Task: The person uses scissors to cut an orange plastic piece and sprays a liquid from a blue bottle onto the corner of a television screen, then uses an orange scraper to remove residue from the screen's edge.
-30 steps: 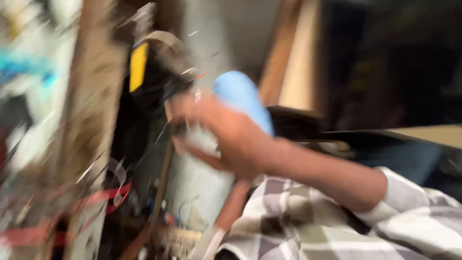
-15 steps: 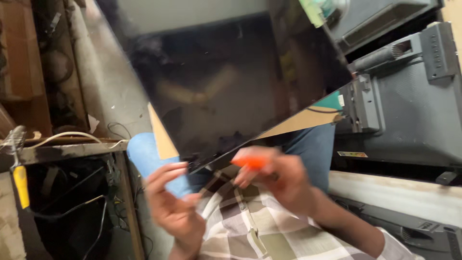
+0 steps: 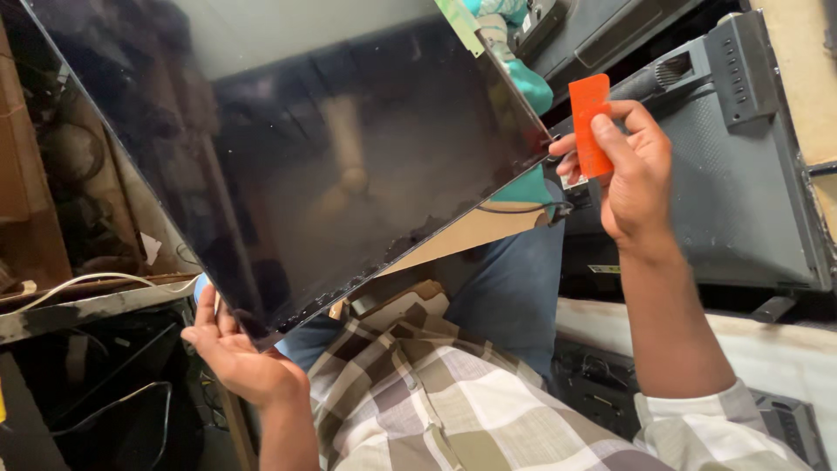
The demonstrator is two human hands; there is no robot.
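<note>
A seated person's right hand (image 3: 632, 170) grips a small orange plastic card (image 3: 589, 124), thumb pressed flat on its face and the other fingers (image 3: 565, 150) curled behind, so the lower end of the card is hidden in the grasp. The card stands nearly upright, long axis running up and down, its free end pointing to the top of the frame, just beside the right-hand corner of a large dark flat screen panel (image 3: 331, 166). The left hand (image 3: 234, 353) cups the panel's lower corner from beneath, fingers spread along the edge; the palm and fingertips are covered by the glass. The panel rests tilted across the person's lap, its long axis slanting from lower left up to upper right, its top and left edges cut off by the frame. Its glossy face shows only blurred reflections. A thin black cable (image 3: 523, 209) trails under the panel's right corner, where a brown cardboard sheet (image 3: 462, 237) peeks out. Blue jeans (image 3: 514, 288) and a checked shirt (image 3: 436, 401) fill the foreground. Behind the right hand lies a grey monitor back casing (image 3: 732, 192), partly out of view. At left, a white cord (image 3: 78, 283) crosses a worn shelf (image 3: 87, 305) above dim clutter too dark to make out.
</note>
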